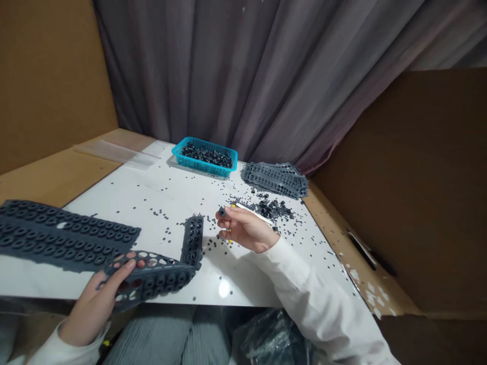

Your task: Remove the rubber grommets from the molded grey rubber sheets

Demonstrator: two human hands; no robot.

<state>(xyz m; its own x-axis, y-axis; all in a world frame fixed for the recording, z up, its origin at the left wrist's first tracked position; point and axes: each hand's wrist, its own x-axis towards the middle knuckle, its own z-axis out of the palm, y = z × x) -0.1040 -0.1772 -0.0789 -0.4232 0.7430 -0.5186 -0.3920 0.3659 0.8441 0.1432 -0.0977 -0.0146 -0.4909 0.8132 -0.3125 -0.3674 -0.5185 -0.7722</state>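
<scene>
My left hand [110, 284] is closed on a dark grey rubber sheet [167, 279], thumb on top, near the table's front edge. The sheet is bent. Part of it has empty round holes, while other parts still carry rows of raised rings. Over the middle of the table, my right hand [247, 228] pinches a small dark rubber grommet [222, 212] between thumb and fingertips. A white stick-like thing [253, 213] and bits of yellow show around this hand; whether it holds them I cannot tell. A larger ringed rubber sheet [68, 235] lies flat at the left.
A blue basket [205, 164] full of small dark pieces stands at the back. Right of it lies a stack of perforated sheets [276, 178], with a pile of dark rubber pieces [274, 208] in front. Small dark discs are scattered across the white table [144, 190]. Cardboard walls flank both sides.
</scene>
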